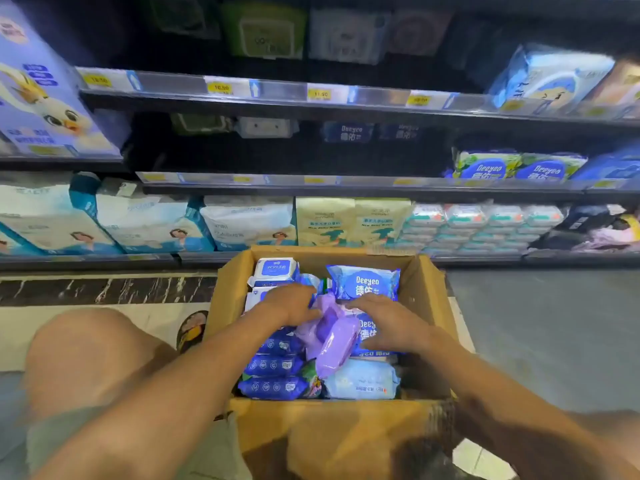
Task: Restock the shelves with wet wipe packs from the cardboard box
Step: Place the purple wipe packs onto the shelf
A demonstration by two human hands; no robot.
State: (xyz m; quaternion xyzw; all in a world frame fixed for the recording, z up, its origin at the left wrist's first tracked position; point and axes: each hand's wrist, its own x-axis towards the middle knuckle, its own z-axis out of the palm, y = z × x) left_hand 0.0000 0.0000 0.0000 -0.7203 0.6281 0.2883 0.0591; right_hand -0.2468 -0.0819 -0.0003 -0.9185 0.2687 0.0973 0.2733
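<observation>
Cardboard box [427,292] on floor below shelves [277,114], full of wet wipe packs; left hand [294,303] inside box, fingers curled on the end of a purple pack [334,341], gripping it; right hand [389,323] open, fingers spread flat on blue Deeyeo pack [365,336], just beside the purple one.

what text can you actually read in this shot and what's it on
"Deeyeo": blue pack standing in the cardboard box
"Deeyeo": green and blue packs on a shelf at right
"Deeyeo": dark blue packs far back on that shelf
"10.50": first yellow tag on the upper shelf edge
"11.50": second yellow tag beside it
Other tags and pack print: too blurred to read.
</observation>
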